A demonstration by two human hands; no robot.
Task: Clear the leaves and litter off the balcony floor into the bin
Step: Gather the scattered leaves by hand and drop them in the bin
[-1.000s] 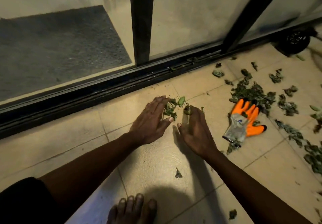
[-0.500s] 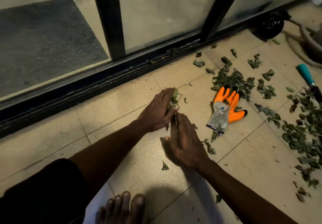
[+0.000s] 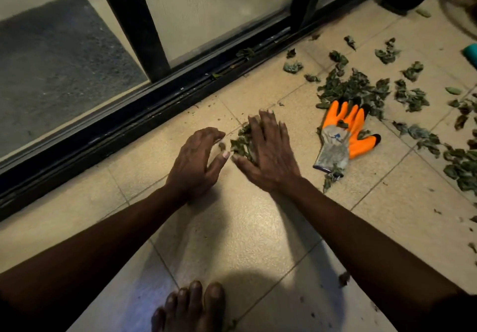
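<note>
Small clump of crumpled dark-green dried leaves (image 3: pixel 241 141) sits on the beige tiled balcony floor (image 3: pixel 232 228), near the black sliding-door track (image 3: pixel 154 109). Right hand (image 3: pixel 268 156) lies flat over it, fingers straight and slightly spread. Left hand (image 3: pixel 195 161) just beside, fingers loosely curved, holding nothing. More shrivelled leaf litter (image 3: pixel 356 88) scattered right (around an orange-and-grey work glove (image 3: pixel 340 138)).
</note>
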